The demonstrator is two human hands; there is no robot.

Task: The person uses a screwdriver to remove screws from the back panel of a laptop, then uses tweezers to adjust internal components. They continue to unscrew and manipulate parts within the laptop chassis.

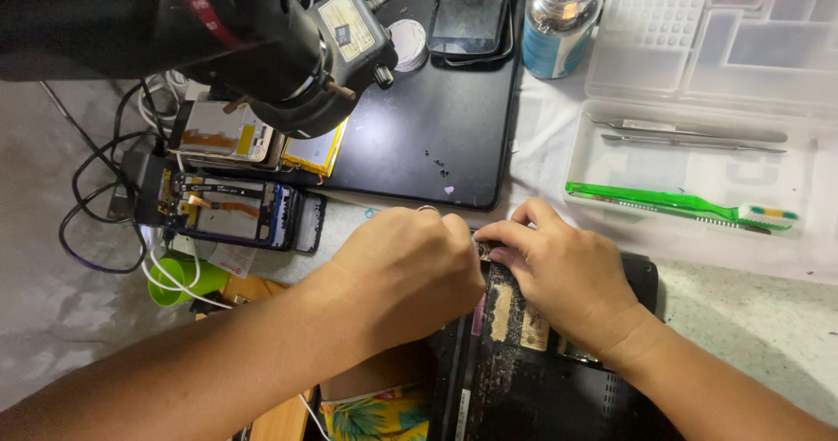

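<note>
The dark device [511, 362] lies at the near edge of the tabletop [751, 301], its long axis running away from the person. Both hands meet at its far end. The left hand [410, 271] is curled closed over that end; it perhaps pinches a small part, I cannot tell. The right hand [567, 271] presses its fingers [502, 231] there, grasping the top edge.

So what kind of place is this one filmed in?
Probably a small phone or electronics repair bench: opened phones lie beside a microscope, with tweezers in a clear parts tray.
</note>
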